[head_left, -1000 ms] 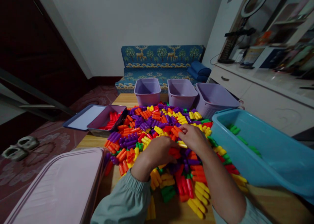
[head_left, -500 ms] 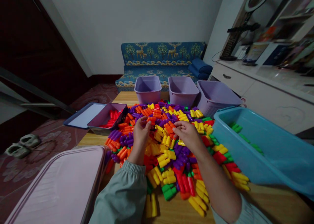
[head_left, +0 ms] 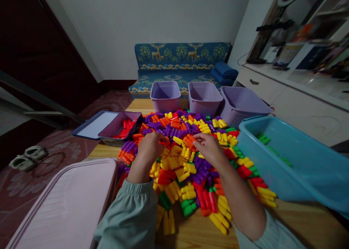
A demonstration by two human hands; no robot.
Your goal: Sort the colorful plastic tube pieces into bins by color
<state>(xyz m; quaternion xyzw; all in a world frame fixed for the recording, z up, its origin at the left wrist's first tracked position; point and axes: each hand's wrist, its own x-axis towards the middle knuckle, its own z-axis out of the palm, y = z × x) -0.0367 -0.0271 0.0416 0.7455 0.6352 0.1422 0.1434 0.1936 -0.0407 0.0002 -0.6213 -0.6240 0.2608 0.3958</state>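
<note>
My right hand (head_left: 208, 146) pinches an orange plastic building block (head_left: 189, 141) made of joined rounded tubes, just above the pile. Left of it, my left hand (head_left: 151, 147) is curled with its back towards me. Something orange-red shows at its fingertips, but most of what they hold is hidden. Beneath both hands spreads a heap of similar blocks: yellow blocks (head_left: 171, 162) in the middle, purple blocks (head_left: 201, 170) nearer the right arm, and red blocks (head_left: 205, 199) and green blocks (head_left: 188, 207) towards the front.
Three lilac bins (head_left: 167, 103) line the table's far side. A blue tub (head_left: 283, 176) holding several green blocks stands right. At left sits an open box (head_left: 111, 133) with red blocks, and a pale pink lid (head_left: 73, 198) is nearer me. A patterned sofa (head_left: 182, 56) is behind.
My left hand has moved left and slightly towards me, turning so its back faces up and its fingers curl. The right hand keeps its orange block in nearly the same place.
</note>
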